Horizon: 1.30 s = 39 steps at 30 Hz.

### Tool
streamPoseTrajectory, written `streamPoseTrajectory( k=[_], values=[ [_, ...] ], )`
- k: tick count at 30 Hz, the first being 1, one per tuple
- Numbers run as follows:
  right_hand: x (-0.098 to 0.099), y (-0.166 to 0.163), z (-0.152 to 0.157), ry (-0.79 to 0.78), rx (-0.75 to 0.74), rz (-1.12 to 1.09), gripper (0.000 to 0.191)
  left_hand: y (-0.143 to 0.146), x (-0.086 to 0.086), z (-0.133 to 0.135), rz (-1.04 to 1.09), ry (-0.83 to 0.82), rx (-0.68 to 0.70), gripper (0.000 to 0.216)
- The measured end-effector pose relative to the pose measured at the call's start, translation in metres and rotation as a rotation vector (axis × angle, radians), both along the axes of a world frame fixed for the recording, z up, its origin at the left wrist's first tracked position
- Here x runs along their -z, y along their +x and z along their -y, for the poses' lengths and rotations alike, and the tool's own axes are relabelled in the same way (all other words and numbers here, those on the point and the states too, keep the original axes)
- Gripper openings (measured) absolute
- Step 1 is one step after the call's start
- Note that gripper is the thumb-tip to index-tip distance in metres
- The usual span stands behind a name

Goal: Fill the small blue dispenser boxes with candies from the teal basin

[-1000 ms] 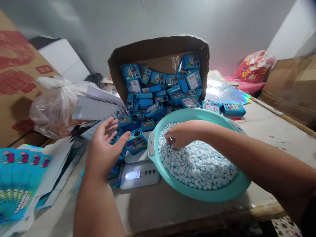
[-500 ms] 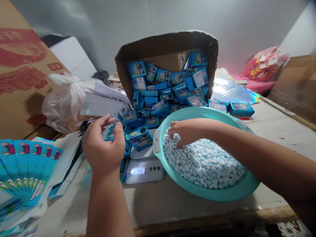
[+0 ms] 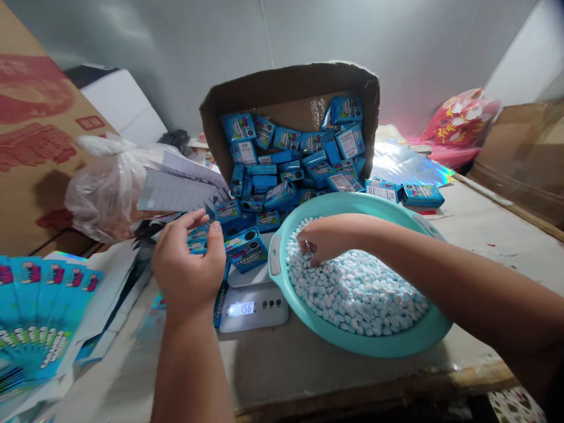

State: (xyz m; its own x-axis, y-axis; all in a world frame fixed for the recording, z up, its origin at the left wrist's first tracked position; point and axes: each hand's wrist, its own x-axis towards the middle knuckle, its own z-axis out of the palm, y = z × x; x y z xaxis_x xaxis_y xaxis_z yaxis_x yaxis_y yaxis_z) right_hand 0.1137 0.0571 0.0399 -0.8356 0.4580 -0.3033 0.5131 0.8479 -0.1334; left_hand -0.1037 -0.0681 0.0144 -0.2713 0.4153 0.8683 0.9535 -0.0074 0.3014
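My right hand (image 3: 325,238) rests in a teal basin (image 3: 352,343) full of small white-blue candies (image 3: 361,291), its fingers curled into the pile. My left hand (image 3: 188,267) hovers left of a white digital scale (image 3: 254,305) that reads 156. An open small blue box (image 3: 247,248) stands on the scale. My left thumb and fingers pinch another small blue box (image 3: 198,241) beside it.
A tipped cardboard carton (image 3: 286,85) spills many blue boxes (image 3: 291,158) behind the scale. Flat blue box blanks (image 3: 35,317) fan out at the left. A plastic bag (image 3: 106,188), paper sheets, a large brown carton (image 3: 30,135) and a red bag (image 3: 458,120) surround the table.
My left hand has closed from an open palm to a pinch beside the scale. The scale reading has risen from 0 to 156. My right hand stays in the candies.
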Motion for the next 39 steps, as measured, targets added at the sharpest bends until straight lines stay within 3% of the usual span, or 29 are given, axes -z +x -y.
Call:
streamPoseTrajectory(
  k=[7, 12, 15, 18, 20, 22, 25, 27, 32, 39],
  values=[
    [-0.001, 0.002, 0.001, -0.008, -0.02, -0.011, 0.037, 0.006, 0.003, -0.005, -0.059, -0.142, 0.038, 0.03],
    [0.0, 0.002, 0.002, -0.021, -0.029, -0.006, 0.036, -0.016, 0.018, -0.012, 0.082, -0.698, 0.013, 0.077],
    [-0.002, 0.002, 0.003, -0.028, -0.025, 0.006, 0.038, -0.018, 0.022, -0.019, 0.151, -0.856, -0.001, 0.065],
    [-0.003, 0.002, 0.003, -0.031, -0.022, 0.021, 0.038, -0.007, 0.019, -0.022, 0.129, -0.637, -0.002, 0.043],
    [-0.005, 0.002, 0.004, -0.024, -0.02, 0.026, 0.039, 0.001, 0.015, -0.018, 0.019, -0.35, -0.005, 0.04],
    [-0.006, 0.002, 0.004, -0.017, -0.022, 0.029, 0.039, 0.006, 0.011, -0.013, -0.157, -0.2, 0.044, 0.039],
    [-0.006, 0.002, 0.004, -0.026, -0.033, 0.039, 0.041, 0.007, 0.007, -0.006, -0.405, -0.346, 0.256, 0.042],
    [-0.006, 0.002, 0.003, -0.03, -0.039, 0.039, 0.041, 0.005, 0.007, -0.006, -0.485, -0.401, 0.326, 0.044],
    [-0.005, 0.002, 0.003, -0.026, -0.034, 0.036, 0.039, 0.007, 0.012, -0.013, -0.597, -0.238, 0.283, 0.046],
    [-0.004, 0.002, 0.002, -0.036, -0.048, 0.028, 0.039, 0.015, 0.012, -0.01, -0.534, -0.314, 0.343, 0.043]
  ],
)
